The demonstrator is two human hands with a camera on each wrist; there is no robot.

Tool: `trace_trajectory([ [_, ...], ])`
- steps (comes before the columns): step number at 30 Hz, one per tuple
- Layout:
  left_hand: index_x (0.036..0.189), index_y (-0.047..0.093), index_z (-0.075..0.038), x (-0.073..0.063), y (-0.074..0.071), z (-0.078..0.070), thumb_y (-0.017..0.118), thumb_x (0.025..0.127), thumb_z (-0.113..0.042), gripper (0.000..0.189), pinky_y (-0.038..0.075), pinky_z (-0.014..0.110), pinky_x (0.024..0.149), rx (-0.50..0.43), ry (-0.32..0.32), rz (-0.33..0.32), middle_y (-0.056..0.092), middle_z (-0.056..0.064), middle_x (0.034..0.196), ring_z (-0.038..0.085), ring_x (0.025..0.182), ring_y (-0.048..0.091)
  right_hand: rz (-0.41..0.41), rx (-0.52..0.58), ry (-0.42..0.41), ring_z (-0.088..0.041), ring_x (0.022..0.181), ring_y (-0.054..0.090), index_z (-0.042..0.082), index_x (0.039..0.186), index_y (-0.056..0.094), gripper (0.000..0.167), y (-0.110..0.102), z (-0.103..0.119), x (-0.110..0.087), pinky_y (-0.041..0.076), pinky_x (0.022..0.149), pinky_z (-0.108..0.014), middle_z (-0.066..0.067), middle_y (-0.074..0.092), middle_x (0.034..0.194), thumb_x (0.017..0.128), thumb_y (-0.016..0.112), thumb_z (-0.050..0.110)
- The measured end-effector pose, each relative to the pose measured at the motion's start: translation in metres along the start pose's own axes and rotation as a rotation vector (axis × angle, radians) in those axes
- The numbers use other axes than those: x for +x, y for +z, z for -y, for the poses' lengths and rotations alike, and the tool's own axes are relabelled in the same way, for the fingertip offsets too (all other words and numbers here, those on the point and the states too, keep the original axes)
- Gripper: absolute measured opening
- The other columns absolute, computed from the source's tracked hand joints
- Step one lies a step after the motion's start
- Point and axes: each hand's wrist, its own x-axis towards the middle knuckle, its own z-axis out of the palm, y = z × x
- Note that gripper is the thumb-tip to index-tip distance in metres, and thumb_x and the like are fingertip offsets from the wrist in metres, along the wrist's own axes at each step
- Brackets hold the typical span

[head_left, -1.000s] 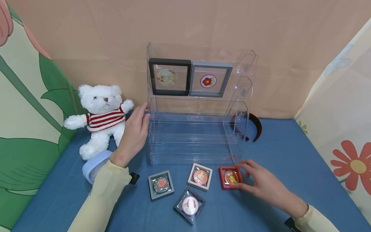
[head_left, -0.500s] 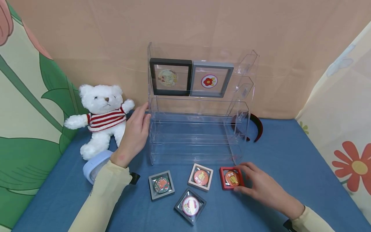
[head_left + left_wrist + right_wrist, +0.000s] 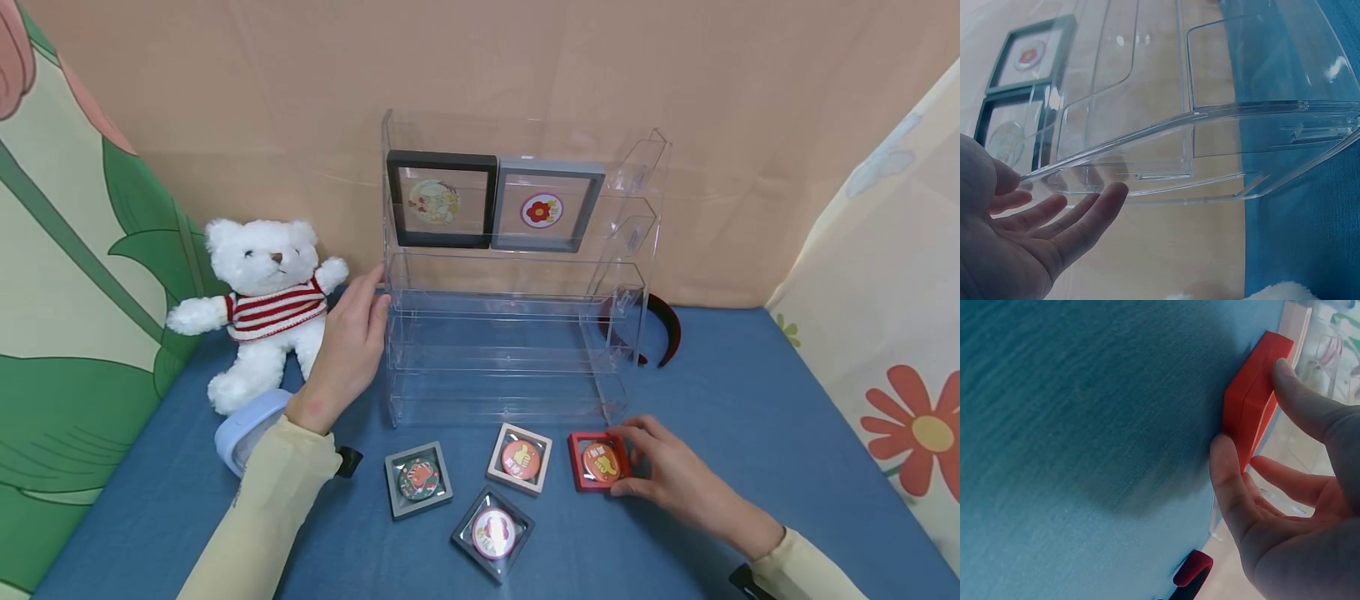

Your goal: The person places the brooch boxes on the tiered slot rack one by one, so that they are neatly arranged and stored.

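A clear tiered display rack [image 3: 517, 375] stands mid-table. My left hand [image 3: 352, 342] rests against its left side; in the left wrist view the fingers [image 3: 1094, 219] are extended and loosely spread along the clear side panel. At front right, my right hand [image 3: 675, 475] has thumb and fingers on the right-hand corners of a small red square display frame [image 3: 598, 461] lying on the cloth, with an orange round badge inside. The right wrist view shows the thumb [image 3: 1300, 400] at one end of the red side and the index fingertip at the other.
Black [image 3: 441, 242] and grey-blue [image 3: 547, 247] frames stand on the upper tier. Small frames in pale pink [image 3: 517, 487], grey [image 3: 420, 507] and dark grey [image 3: 480, 558] lie in front. At left are a white teddy bear [image 3: 255, 258] and light-blue rounded object [image 3: 232, 450]; a dark headband [image 3: 667, 329] lies behind right.
The right thumb has shifted slightly along the red frame's corner. The red frame and the left hand stay in place.
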Motion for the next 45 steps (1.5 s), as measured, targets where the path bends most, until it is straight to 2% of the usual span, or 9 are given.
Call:
trace_trajectory([
  [18,0.152,0.039,0.003,0.001,-0.001,-0.002,0.046,0.107,-0.008,0.046,0.042,0.056,0.107,-0.001,0.002,0.003,0.05,0.023,0.143,0.038,0.131,0.05,0.071,0.115,0.048,-0.016,0.089,0.055,0.001,0.137,0.06,0.068,-0.004,-0.001,0.002,0.053,0.068,-0.025,-0.011,0.049,0.127,0.077,0.088,0.017],
  [24,0.151,0.04,0.003,0.001,0.0,-0.001,0.046,0.108,-0.009,0.045,0.042,0.055,0.107,0.006,0.013,-0.005,0.051,0.022,0.143,0.037,0.13,0.051,0.062,0.145,0.044,-0.017,0.09,0.056,0.003,0.133,0.06,0.063,-0.005,-0.002,0.002,0.055,0.07,-0.026,-0.01,0.048,0.124,0.077,0.088,0.013],
  [31,0.15,0.04,0.005,0.001,0.0,-0.001,0.046,0.108,-0.008,0.045,0.041,0.056,0.107,0.006,0.014,-0.006,0.051,0.023,0.142,0.037,0.13,0.051,0.054,0.175,0.087,-0.02,0.092,0.06,0.007,0.128,0.055,0.068,-0.007,-0.002,0.001,0.058,0.072,-0.035,-0.008,0.056,0.114,0.072,0.093,0.013],
  [35,0.15,0.04,0.005,0.001,0.0,-0.001,0.047,0.107,-0.008,0.045,0.041,0.056,0.108,0.004,0.005,0.0,0.05,0.024,0.143,0.038,0.131,0.05,0.049,0.187,0.105,-0.022,0.092,0.063,0.007,0.126,0.055,0.07,-0.007,-0.002,0.001,0.06,0.076,-0.042,-0.009,0.062,0.114,0.068,0.095,0.015],
  [45,0.15,0.04,0.005,0.0,0.0,-0.001,0.046,0.108,-0.009,0.045,0.041,0.056,0.108,0.007,0.007,-0.003,0.05,0.023,0.144,0.038,0.131,0.05,0.039,0.159,0.032,-0.016,0.09,0.063,0.011,0.127,0.057,0.068,-0.01,-0.008,-0.004,0.06,0.074,-0.034,-0.007,0.059,0.116,0.07,0.094,0.018],
])
